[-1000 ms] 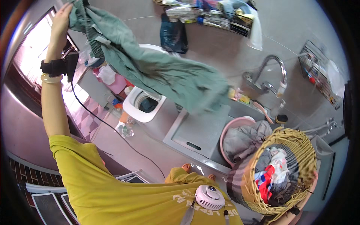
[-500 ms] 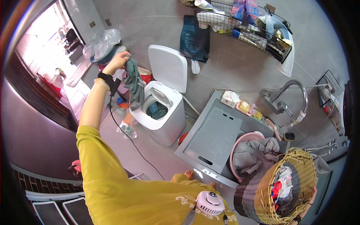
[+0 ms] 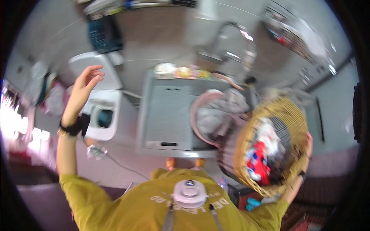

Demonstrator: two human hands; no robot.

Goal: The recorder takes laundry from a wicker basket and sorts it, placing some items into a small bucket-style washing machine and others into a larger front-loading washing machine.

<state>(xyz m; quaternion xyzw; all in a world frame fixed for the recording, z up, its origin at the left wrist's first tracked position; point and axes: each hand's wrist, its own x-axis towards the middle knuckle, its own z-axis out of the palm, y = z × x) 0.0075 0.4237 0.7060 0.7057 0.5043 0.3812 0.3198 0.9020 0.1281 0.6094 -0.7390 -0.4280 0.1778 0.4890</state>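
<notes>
Your left arm rises along the left side, forearm nearly upright, with a black wrist strap (image 3: 75, 125). Your left hand (image 3: 86, 82) is empty, fingers loosely bent and thumb apart, in view over the raised lid (image 3: 110, 75) of the white washing machine (image 3: 118, 115). Your right arm bends around the far right side of the wicker basket (image 3: 293, 111); your right hand (image 3: 309, 141) lies against its outer wall, finger closure not determinable. The basket tilts, mouth toward you, clothes (image 3: 263, 158) inside, beside the pink basin (image 3: 195, 117).
</notes>
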